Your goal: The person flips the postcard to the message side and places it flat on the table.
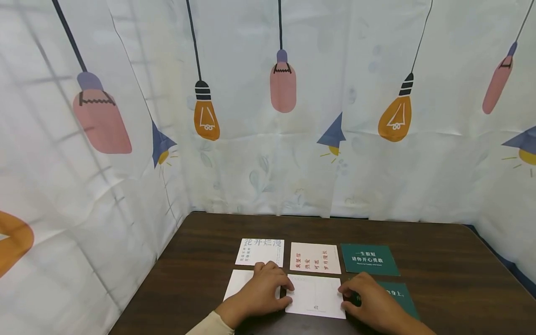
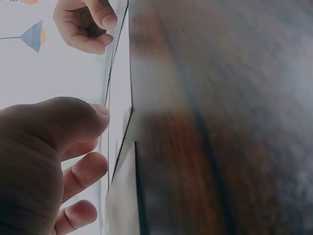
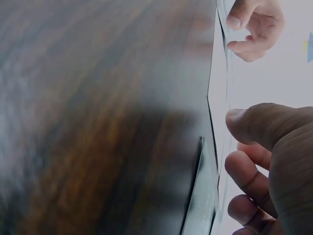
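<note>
A white card (image 1: 316,298) with a small mark near its lower edge lies flat on the table, in the middle of the front row. At its left edge are the thumb and fingertips of my left hand (image 1: 263,289); the hand partly covers another white card (image 1: 237,282). My right hand (image 1: 374,298) has its thumb and fingertips at the middle card's right edge, over part of a green card (image 1: 402,297). In the left wrist view, the left thumb (image 2: 80,120) and fingers stand apart. The right thumb (image 3: 259,122) and loosely bent fingers show likewise in the right wrist view.
Behind lie a white card with grey characters (image 1: 260,257), a pink card with red characters (image 1: 315,263) and a green card with white text (image 1: 368,265). They rest on a dark wooden table (image 1: 217,228), backed by a white curtain (image 1: 251,177) printed with lamps.
</note>
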Action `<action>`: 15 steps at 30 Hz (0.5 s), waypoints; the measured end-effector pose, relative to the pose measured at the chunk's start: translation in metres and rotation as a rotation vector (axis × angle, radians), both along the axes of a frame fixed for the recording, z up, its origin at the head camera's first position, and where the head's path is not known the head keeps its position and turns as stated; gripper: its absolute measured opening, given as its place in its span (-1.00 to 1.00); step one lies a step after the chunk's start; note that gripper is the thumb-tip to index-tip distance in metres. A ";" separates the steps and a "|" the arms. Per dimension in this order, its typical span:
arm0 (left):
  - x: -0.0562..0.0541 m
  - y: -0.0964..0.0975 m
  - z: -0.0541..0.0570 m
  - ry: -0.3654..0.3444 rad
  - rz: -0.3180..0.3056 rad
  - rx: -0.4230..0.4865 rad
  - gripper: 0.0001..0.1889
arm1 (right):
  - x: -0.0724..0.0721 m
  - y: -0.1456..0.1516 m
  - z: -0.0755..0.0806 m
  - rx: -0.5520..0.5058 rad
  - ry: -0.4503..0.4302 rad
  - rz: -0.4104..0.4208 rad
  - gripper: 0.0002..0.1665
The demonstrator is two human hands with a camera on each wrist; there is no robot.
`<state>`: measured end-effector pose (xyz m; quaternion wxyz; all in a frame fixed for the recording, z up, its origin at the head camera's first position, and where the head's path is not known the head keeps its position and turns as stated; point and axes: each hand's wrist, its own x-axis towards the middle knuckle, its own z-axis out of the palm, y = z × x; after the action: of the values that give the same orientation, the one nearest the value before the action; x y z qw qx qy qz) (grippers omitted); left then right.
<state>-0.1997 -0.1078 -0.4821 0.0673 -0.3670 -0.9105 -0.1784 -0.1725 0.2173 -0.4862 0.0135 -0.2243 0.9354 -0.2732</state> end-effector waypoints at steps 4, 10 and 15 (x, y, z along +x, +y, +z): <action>0.001 0.002 0.002 0.010 -0.016 0.014 -0.85 | 0.000 0.002 0.001 0.007 0.003 0.004 -0.72; 0.002 0.010 0.007 0.009 -0.042 0.026 -0.83 | 0.003 0.008 0.002 -0.012 0.048 0.003 -0.69; 0.001 0.017 0.008 -0.016 -0.062 0.036 -0.81 | 0.003 0.014 0.003 -0.022 0.059 0.015 -0.67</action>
<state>-0.1988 -0.0911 -0.4736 0.0610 -0.3921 -0.8959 -0.1998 -0.1694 0.2309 -0.4835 -0.0145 -0.2395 0.9305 -0.2766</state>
